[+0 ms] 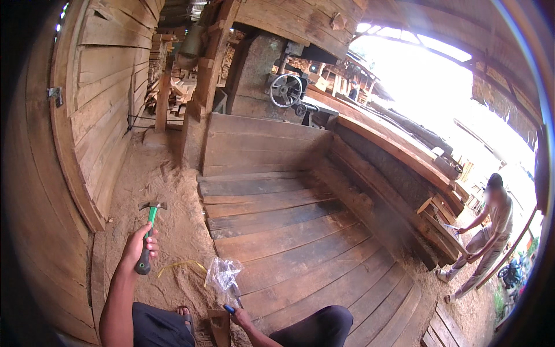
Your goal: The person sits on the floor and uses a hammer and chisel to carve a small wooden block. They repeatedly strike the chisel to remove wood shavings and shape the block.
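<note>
My left hand (139, 243) is wrapped round the handle of a claw hammer (152, 222), raised over the sawdust, its metal head up. The handle is green with a black grip. My right hand (244, 319) is closed on a slim tool with a blue end (229, 309), low near my knees; its kind is too small to make out. Just beyond that hand, a crumpled clear plastic bag (224, 273) lies at the edge of the plank platform. A wooden block (219, 327) stands between my legs, beside the right hand.
A plank platform (289, 231) spreads ahead, backed by a low board wall (266, 144). Behind it stands a machine with a handwheel (286, 91). Stacked beams (393, 202) run along the right, where another person (491, 220) bends. A yellow strap (182, 264) lies on the sawdust.
</note>
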A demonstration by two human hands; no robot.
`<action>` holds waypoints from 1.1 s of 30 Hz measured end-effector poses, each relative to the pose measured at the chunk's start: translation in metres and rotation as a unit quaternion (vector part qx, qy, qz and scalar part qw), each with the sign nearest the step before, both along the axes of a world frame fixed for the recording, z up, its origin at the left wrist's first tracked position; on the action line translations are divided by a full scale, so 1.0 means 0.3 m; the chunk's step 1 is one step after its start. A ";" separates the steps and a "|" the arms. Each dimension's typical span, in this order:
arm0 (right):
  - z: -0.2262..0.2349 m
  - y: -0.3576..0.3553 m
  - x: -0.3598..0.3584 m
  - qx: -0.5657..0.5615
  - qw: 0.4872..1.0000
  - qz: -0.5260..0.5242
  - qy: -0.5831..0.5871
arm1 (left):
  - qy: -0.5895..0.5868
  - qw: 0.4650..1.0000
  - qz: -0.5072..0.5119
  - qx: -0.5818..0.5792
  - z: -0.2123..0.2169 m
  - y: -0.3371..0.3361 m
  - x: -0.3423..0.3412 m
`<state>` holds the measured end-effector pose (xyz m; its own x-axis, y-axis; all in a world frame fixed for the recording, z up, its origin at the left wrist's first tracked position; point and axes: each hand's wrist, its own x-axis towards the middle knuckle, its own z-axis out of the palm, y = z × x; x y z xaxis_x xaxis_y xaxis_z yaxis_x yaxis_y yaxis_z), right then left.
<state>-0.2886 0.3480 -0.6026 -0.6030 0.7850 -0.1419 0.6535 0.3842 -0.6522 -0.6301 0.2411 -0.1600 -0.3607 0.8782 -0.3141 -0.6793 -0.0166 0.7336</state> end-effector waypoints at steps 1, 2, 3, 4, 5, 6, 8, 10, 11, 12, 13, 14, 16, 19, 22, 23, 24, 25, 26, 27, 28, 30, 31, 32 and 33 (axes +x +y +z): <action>0.028 0.002 -0.022 0.019 1.000 0.008 -0.020 | -0.003 1.000 0.003 0.009 -0.007 0.006 -0.002; 0.054 0.033 -0.010 0.046 0.998 0.015 -0.047 | -0.013 1.000 0.005 0.026 -0.010 0.017 -0.001; 0.102 0.035 -0.046 0.045 0.989 0.082 -0.110 | -0.029 0.999 0.001 0.024 -0.010 0.013 -0.011; 0.131 0.032 -0.089 0.104 0.987 0.112 -0.040 | -0.039 0.999 0.001 0.025 -0.010 0.009 -0.025; 0.155 0.027 -0.105 0.163 0.977 0.135 0.027 | -0.054 0.998 -0.004 0.028 -0.015 0.014 -0.031; 0.152 0.051 -0.082 0.227 0.958 0.153 0.085 | -0.075 0.996 -0.016 0.037 -0.021 0.035 -0.021; 0.219 0.040 -0.162 0.143 0.952 0.262 -0.072 | -0.052 0.998 -0.002 0.029 -0.013 0.013 -0.022; 0.298 -0.005 -0.221 0.050 0.937 0.333 -0.090 | -0.012 1.000 0.018 0.012 -0.001 -0.010 -0.023; 0.302 -0.002 -0.203 0.035 0.928 0.354 -0.108 | 0.009 1.000 0.021 0.007 0.003 0.003 -0.005; 0.174 0.011 -0.185 0.079 0.918 0.370 -0.122 | 0.030 0.999 0.024 0.001 0.008 0.014 0.014; 0.106 0.041 -0.147 0.124 0.906 0.379 -0.140 | 0.040 0.999 0.021 -0.002 0.016 0.040 0.048; 0.094 0.028 -0.160 0.152 0.901 0.378 -0.151 | 0.031 0.999 0.013 0.003 0.011 0.035 0.031; 0.098 -0.002 -0.163 0.209 0.888 0.370 -0.177 | 0.011 1.000 -0.006 0.014 -0.010 0.029 -0.005; 0.051 0.007 -0.136 0.320 0.847 0.363 -0.218 | -0.023 1.000 -0.008 0.015 -0.016 0.040 -0.019; 0.154 -0.071 -0.186 0.144 0.951 0.212 -0.174 | -0.004 1.000 0.029 -0.009 -0.036 -0.004 -0.061; 0.165 -0.047 -0.163 0.131 0.947 0.220 -0.194 | -0.009 1.000 0.021 -0.003 -0.037 0.005 -0.056; 0.174 -0.021 -0.148 0.117 0.943 0.228 -0.211 | -0.013 1.000 0.013 0.002 -0.034 0.010 -0.053; 0.178 -0.002 -0.144 0.102 0.939 0.236 -0.227 | -0.016 1.000 0.006 0.005 -0.031 0.012 -0.052; 0.174 0.009 -0.135 0.102 0.939 0.234 -0.230 | -0.008 1.000 0.012 -0.003 -0.031 0.018 -0.046; 0.166 0.015 -0.128 0.101 0.940 0.231 -0.231 | 0.001 1.000 0.018 -0.013 -0.028 0.019 -0.041; 0.154 0.021 -0.120 0.098 0.941 0.227 -0.232 | 0.011 0.999 0.023 -0.025 -0.026 0.021 -0.037; 0.015 0.110 0.053 0.127 0.948 0.202 -0.209 | -0.014 1.000 -0.013 -0.011 -0.047 0.103 0.007; -0.037 0.145 0.122 0.160 0.951 0.165 -0.205 | 0.024 0.999 -0.001 -0.021 -0.054 0.124 0.023; -0.051 0.171 0.156 0.197 0.952 0.133 -0.194 | 0.010 0.999 -0.025 0.020 -0.095 0.121 -0.031; 0.050 0.107 -0.046 0.080 0.939 0.165 -0.290 | 0.019 0.999 0.034 -0.015 -0.066 0.044 -0.096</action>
<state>-0.3026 0.3802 -0.5877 -0.6750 0.6081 -0.4179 0.7093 0.6908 -0.1403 -0.6589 0.2543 -0.1798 -0.4304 0.8420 -0.3252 -0.6498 -0.0389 0.7591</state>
